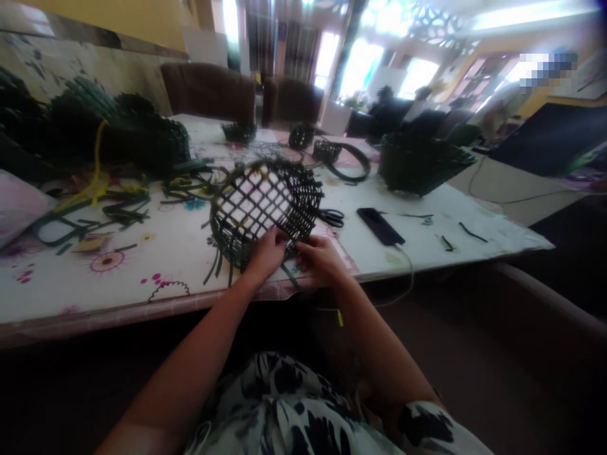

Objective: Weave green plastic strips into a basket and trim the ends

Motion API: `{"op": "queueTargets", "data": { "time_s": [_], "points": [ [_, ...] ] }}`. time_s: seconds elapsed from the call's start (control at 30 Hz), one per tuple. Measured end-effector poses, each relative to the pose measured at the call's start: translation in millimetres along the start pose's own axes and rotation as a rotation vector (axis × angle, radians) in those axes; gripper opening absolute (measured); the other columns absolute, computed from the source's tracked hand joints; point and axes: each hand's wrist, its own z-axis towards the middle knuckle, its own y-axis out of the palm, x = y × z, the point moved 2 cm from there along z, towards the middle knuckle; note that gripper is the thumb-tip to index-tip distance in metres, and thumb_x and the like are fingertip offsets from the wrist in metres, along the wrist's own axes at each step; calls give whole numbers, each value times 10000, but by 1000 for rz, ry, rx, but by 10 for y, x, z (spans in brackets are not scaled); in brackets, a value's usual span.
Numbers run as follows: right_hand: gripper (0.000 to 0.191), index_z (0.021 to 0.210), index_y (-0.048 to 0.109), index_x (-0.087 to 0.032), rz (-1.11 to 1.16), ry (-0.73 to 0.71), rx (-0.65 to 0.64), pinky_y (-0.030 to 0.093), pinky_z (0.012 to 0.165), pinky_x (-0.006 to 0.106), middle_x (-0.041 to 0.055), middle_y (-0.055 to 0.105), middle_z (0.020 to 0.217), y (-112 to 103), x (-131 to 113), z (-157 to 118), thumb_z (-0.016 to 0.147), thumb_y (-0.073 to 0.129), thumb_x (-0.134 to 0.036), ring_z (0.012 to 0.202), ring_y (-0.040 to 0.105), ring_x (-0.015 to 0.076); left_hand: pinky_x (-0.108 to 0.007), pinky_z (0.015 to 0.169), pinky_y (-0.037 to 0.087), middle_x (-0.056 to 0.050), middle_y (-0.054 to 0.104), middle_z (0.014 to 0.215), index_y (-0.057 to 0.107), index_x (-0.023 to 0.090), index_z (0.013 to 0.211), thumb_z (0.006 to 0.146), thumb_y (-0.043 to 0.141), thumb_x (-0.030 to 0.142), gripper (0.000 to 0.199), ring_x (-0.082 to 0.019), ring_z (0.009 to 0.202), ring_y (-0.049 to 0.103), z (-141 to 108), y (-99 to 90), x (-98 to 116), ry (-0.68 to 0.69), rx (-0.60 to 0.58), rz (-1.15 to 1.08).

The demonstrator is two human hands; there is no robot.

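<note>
An unfinished dark green lattice basket (251,205) tilts, strip ends loose.

Nothing readable: no text, labels, brands, numbers or signs in view. Tablecloth (156,278) print is only flowers; pixelated patch (549,72), upper right of frame, is unreadable.

Bright daylight enters through the far windows (360,66), blown out with glare and bloom; a ceiling strip light (526,14) is also overexposed. The bench (427,234) is evenly lit, the hands (268,253) adequately exposed. Everything below the bench edge falls into deep shadow. Wide-angle distortion bends the frame edges; the far right is soft.
</note>
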Motion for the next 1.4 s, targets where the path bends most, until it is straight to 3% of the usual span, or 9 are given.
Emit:
{"op": "queueTargets", "data": {
  "time_s": [0.17, 0.4, 0.73, 1.23, 1.4],
  "points": [
    [123, 717, 564, -178, 50, -19, 29, 410, 356, 178, -55, 553, 446, 70, 29, 40, 711, 664, -251, 371, 500, 81, -291, 834, 480, -73, 728, 1020, 727, 174, 991, 846, 545, 141, 235, -195, 930, 661, -24, 7, 9, 8, 65, 62],
    [120, 726, 573, -167, 54, -42, 26, 395, 356, 175, -50, 558, 444, 53, 30, 38, 708, 659, -248, 362, 488, 78, -282, 871, 482, -64, 711, 1038, 765, 208, 1000, 865, 521, 147, 286, -193, 964, 658, -97, 38, 27, 121, 154, 161],
    [188, 705, 541, -183, 44, -137, 27, 380, 377, 193, -59, 553, 456, 34, 98, 39, 689, 668, -321, 362, 477, 75, -317, 788, 480, -60, 739, 992, 729, 208, 953, 832, 566, 195, 204, -231, 929, 672, -14, 27, 92, -43, 59, 158],
    [169, 697, 528, -186, -35, -148, 29, 412, 376, 208, -46, 566, 450, 28, 106, 31, 705, 632, -319, 359, 513, 100, -277, 721, 447, -37, 731, 937, 689, 201, 912, 811, 608, 212, 129, -195, 880, 664, -5, 32, 78, 9, 59, 179],
    [155, 687, 527, -191, -81, -172, 36, 422, 381, 211, -45, 564, 446, 26, 104, 18, 714, 624, -310, 364, 520, 105, -304, 794, 462, -86, 705, 978, 683, 177, 910, 830, 566, 177, 142, -219, 933, 647, 9, 43, 127, 167, 20, 378]
  ]
}}
